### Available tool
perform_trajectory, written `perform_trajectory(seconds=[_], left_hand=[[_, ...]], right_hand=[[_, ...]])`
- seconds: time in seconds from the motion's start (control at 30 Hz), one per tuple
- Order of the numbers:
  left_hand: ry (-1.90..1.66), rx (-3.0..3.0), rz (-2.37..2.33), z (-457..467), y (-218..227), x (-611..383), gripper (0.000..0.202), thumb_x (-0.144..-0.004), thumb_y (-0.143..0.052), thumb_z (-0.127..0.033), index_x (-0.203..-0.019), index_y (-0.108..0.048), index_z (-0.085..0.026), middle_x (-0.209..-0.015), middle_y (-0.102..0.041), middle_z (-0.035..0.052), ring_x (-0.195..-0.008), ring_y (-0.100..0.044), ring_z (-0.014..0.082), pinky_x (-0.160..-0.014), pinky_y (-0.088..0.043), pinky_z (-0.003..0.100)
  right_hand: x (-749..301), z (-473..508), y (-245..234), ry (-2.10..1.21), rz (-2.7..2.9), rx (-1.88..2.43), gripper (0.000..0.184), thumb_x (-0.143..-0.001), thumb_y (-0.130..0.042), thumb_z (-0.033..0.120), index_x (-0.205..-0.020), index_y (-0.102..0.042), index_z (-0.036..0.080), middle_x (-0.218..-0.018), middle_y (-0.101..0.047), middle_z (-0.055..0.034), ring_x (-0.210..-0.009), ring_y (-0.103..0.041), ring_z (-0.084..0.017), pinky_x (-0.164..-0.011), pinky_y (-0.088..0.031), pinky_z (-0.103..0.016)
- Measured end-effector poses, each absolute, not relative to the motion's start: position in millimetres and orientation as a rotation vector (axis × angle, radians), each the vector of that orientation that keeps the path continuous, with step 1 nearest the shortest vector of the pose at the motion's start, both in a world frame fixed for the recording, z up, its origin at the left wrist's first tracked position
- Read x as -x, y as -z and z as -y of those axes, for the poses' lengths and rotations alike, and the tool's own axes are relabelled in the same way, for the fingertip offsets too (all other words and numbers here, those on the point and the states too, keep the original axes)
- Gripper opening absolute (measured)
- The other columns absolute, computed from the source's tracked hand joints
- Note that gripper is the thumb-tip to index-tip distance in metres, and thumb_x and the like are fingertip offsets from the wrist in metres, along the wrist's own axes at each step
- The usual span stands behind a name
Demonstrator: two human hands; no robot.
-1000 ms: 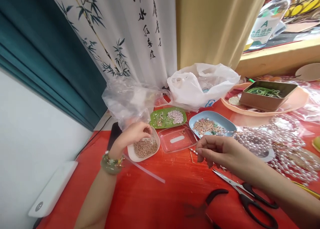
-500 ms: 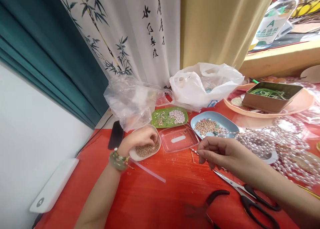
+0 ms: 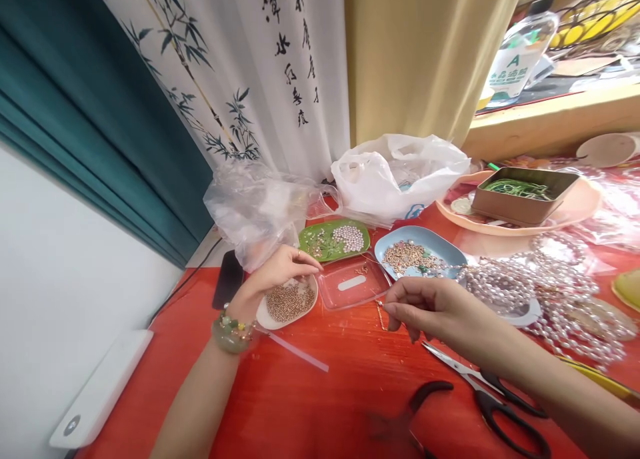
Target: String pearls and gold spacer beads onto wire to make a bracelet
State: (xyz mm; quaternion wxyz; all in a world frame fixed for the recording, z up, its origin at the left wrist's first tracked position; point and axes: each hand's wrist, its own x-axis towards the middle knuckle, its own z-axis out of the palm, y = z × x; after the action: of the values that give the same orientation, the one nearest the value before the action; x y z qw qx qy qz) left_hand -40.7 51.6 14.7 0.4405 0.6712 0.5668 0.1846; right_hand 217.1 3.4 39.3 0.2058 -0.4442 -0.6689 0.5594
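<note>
My left hand (image 3: 281, 272) hovers over the white dish (image 3: 267, 317) of small gold beads (image 3: 291, 301). Its thumb and fingertips come together near the clear tray; anything between them is too small to make out. My right hand (image 3: 425, 304) pinches the end of a thin beaded strand (image 3: 380, 312), with a pale bead by the fingertips and a fine golden length hanging down. Between the hands lies the clear shallow tray (image 3: 330, 300), with a few small golden pieces inside. Behind are a green tray (image 3: 324, 230) of pearls and a blue tray (image 3: 400, 235) of gold beads.
Scissors (image 3: 475, 372) and black-handled pliers (image 3: 430, 392) lie below my right hand. Pearl strands (image 3: 530, 272) are heaped at right. Plastic bags (image 3: 400, 179) stand at the back, near a tin (image 3: 520, 209) of green cord. A phone (image 3: 229, 279) lies at left.
My left hand has lifted out of the gold beads, and its fingers now point right toward the clear tray. My right hand keeps its pinch on the strand. The view has shifted slightly.
</note>
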Motion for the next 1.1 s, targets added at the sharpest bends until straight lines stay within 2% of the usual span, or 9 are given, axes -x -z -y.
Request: perform_trajectory(seconds=[0.1, 0.33, 1.1], left_hand=[[-0.689, -1.380, -1.213, -39.6, -17.8, 17.2, 0.019, -0.068, -0.065, -0.028, -0.079, -0.069, -0.013, -0.071, -0.065, 0.0047, -0.058, -0.056, 0.0090, -0.053, -0.046, 0.021], [-0.743, -1.118, -0.990, -14.2, -19.6, -16.7, 0.018, -0.069, -0.067, -0.029, -0.078, -0.070, -0.013, -0.065, -0.062, 0.0028, -0.055, -0.054, 0.0075, -0.046, -0.044, 0.016], [-0.687, -1.377, -1.048, -4.4, -26.5, -23.9, 0.015, -0.072, -0.062, -0.026, -0.080, -0.070, -0.015, -0.074, -0.062, 0.0039, -0.067, -0.056, 0.0111, -0.054, -0.049, 0.019]], right_hand=[[-214.5, 0.2, -42.6, -1.563, 1.804, 1.244, 0.012, -0.076, -0.050, 0.022, -0.065, -0.053, 0.018, -0.061, -0.062, -0.0001, -0.050, -0.053, -0.008, -0.048, -0.041, -0.020], [-209.7, 7.8, -43.3, -1.583, 1.731, 1.229, 0.013, -0.073, -0.049, 0.018, -0.061, -0.053, 0.018, -0.055, -0.059, 0.0014, -0.047, -0.048, -0.008, -0.044, -0.036, -0.019], [-211.9, 10.0, -38.7, -1.568, 1.789, 1.198, 0.013, -0.067, -0.043, 0.012, -0.059, -0.050, 0.019, -0.054, -0.056, 0.0018, -0.049, -0.048, -0.009, -0.047, -0.038, -0.021]])
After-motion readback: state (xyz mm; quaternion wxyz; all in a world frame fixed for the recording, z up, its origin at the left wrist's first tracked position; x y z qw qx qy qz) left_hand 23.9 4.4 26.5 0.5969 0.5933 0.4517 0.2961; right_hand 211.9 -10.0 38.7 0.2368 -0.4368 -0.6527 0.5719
